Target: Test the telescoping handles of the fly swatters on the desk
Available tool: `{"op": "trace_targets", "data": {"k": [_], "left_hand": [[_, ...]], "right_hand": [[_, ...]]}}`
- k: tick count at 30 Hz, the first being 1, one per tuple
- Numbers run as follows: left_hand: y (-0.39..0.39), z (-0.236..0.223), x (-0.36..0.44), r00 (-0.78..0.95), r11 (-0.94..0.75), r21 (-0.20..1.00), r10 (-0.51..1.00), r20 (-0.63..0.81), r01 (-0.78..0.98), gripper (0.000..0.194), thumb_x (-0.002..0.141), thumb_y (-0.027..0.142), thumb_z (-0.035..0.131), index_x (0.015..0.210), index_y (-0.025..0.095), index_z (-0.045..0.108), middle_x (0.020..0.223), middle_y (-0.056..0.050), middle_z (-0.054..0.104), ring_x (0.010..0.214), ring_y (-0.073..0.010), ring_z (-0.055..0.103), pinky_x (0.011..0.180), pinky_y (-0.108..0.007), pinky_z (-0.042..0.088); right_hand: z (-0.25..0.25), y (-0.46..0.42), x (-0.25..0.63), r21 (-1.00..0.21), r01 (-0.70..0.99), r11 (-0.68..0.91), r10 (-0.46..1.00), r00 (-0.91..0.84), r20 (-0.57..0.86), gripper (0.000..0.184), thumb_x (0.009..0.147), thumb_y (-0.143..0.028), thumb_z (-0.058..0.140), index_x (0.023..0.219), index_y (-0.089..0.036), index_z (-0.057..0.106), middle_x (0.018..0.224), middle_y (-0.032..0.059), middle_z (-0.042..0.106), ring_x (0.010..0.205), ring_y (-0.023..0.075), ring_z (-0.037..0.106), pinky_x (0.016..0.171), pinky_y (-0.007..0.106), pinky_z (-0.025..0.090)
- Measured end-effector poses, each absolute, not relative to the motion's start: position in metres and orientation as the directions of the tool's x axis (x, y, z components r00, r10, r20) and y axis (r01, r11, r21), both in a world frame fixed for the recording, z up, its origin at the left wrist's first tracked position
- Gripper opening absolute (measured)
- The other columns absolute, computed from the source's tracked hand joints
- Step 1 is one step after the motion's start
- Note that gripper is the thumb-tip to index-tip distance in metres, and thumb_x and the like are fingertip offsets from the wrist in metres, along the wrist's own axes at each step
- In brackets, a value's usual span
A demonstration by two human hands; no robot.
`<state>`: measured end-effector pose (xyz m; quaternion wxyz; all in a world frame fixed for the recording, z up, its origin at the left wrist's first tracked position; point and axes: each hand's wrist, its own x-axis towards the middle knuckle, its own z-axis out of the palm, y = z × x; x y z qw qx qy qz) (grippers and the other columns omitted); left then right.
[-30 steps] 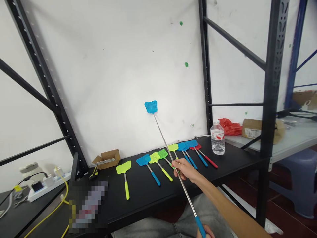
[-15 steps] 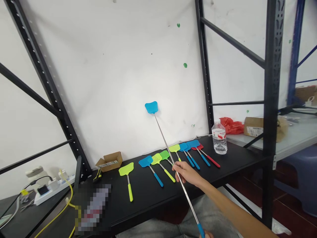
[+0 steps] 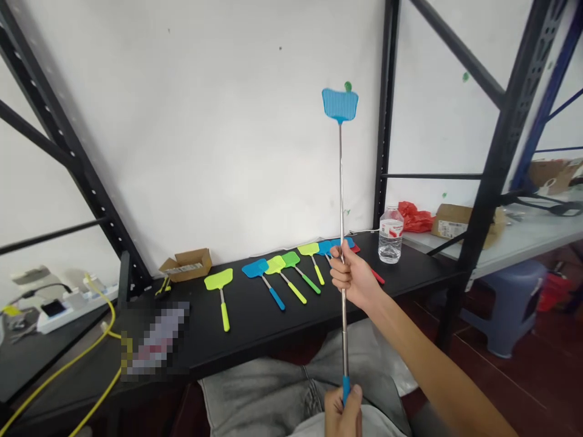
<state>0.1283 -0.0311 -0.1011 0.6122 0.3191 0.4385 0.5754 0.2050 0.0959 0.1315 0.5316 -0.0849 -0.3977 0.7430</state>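
I hold a blue fly swatter (image 3: 340, 104) upright on its long, extended metal rod (image 3: 340, 194). My right hand (image 3: 351, 277) is closed around the rod about halfway up. At the bottom edge of the view, my left hand (image 3: 342, 414) grips the blue handle. The swatter's head stands in front of the white wall, just below a green spot (image 3: 348, 86). Behind my right hand, several short swatters lie in a row on the black shelf (image 3: 255, 328), among them a yellow-green one (image 3: 220, 285) and a blue one (image 3: 257, 271).
A water bottle (image 3: 390, 235) stands at the shelf's right end, beside a black rack post (image 3: 385, 121). A small cardboard box (image 3: 186, 264) sits at the back left. A power strip (image 3: 59, 303) and yellow cable (image 3: 86, 364) lie left. A blue stool (image 3: 510, 306) stands right.
The swatter swung from leaning left to upright, its head now higher and further right, near the green spot. My right hand rose with the rod, and my left hand came fully into view.
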Motion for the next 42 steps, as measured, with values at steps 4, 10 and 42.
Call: {"op": "trace_targets", "data": {"k": [4, 10, 42], "left_hand": [[-0.038, -0.1, 0.124, -0.031, 0.138, 0.899, 0.986, -0.165, -0.416, 0.067, 0.062, 0.076, 0.067, 0.047, 0.023, 0.029, 0.034, 0.011, 0.023, 0.032, -0.0027, 0.016, 0.037, -0.021, 0.008], [-0.037, -0.095, 0.119, -0.022, 0.135, 0.848, 0.985, -0.17, -0.512, 0.067, 0.062, 0.078, 0.065, 0.05, 0.024, 0.027, 0.034, 0.012, 0.021, 0.031, -0.0025, 0.015, 0.035, -0.021, 0.008], [-0.052, -0.076, 0.112, -0.14, 0.073, 0.921, 0.981, -0.136, -0.382, 0.058, 0.058, 0.07, 0.073, 0.052, 0.02, 0.045, 0.045, 0.007, 0.034, 0.051, -0.0098, 0.034, 0.048, -0.022, 0.028]], "right_hand": [[0.121, 0.084, 0.184, -0.734, -0.668, -0.124, 0.856, -0.446, 0.262, 0.046, 0.085, -0.058, 0.061, 0.068, -0.021, 0.041, 0.05, -0.0116, 0.013, 0.041, 0.0052, 0.002, 0.034, 0.019, 0.007], [0.077, 0.052, 0.15, -0.814, -0.53, -0.235, 0.816, -0.563, 0.131, 0.053, 0.085, -0.064, 0.056, 0.062, -0.021, 0.034, 0.048, -0.0119, 0.013, 0.039, 0.0049, 0.003, 0.034, 0.019, 0.006], [0.251, 0.1, 0.177, -0.815, -0.466, 0.345, 0.844, -0.226, 0.487, 0.038, 0.088, -0.059, 0.056, 0.076, -0.024, 0.045, 0.05, -0.0105, 0.015, 0.037, 0.0069, 0.013, 0.035, 0.02, 0.018]]}}
